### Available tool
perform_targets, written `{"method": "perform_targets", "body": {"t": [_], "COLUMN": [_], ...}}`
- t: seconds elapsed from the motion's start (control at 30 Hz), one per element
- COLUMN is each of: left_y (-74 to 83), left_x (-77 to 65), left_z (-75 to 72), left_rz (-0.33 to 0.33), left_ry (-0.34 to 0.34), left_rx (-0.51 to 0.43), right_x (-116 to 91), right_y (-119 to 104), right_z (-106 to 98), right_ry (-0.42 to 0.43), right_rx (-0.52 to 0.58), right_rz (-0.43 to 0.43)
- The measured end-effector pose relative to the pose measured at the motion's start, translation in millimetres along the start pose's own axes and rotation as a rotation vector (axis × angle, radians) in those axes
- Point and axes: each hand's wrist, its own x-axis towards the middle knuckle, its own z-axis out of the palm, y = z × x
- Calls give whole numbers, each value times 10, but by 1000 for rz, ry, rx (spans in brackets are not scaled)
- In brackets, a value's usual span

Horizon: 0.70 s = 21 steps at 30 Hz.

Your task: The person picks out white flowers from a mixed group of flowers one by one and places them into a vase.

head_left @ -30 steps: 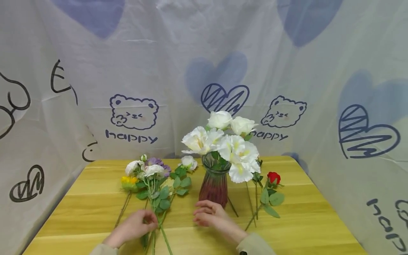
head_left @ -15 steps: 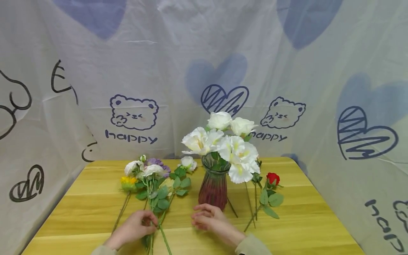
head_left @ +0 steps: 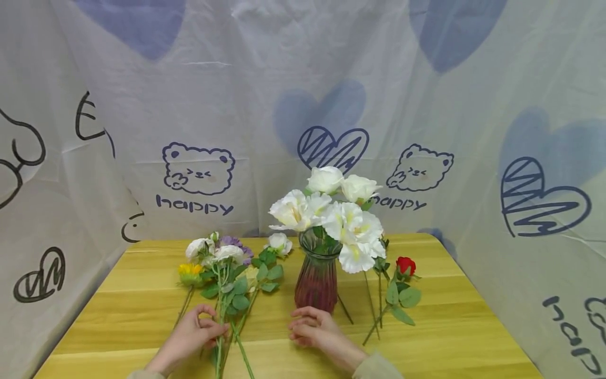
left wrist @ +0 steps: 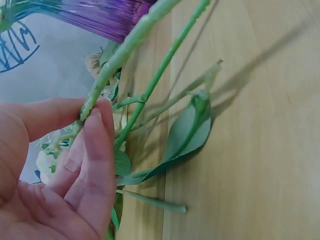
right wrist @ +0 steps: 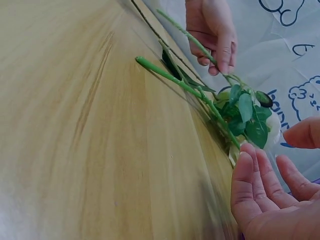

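On the table (head_left: 435, 337) a vase (head_left: 316, 288) is holding a bouquet (head_left: 354, 227), a rose (head_left: 405, 266) is lying over to its right, a sunflower (head_left: 190, 273) well to its left, and a cloth (head_left: 251, 100) is hanging behind.

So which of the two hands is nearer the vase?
The right hand: it is just in front of the vase. The left hand is farther off, to its left, pinching a green stem.

A white bloom (head_left: 229, 253) partly hides the purple flower (head_left: 232, 240). At six o'clock, the head view crops the table (head_left: 426, 342).
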Motion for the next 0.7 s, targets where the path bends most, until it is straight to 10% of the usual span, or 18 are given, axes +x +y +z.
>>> {"method": "perform_targets", "body": {"t": [0.7], "left_y": [40], "left_x": [92], "left_z": [19], "left_rz": [-4], "left_ry": [-21], "left_rx": [-3], "right_x": [-2], "right_y": [-9], "right_z": [0], "right_ry": [52], "right_rx": [-85], "right_rz": [-93]}}
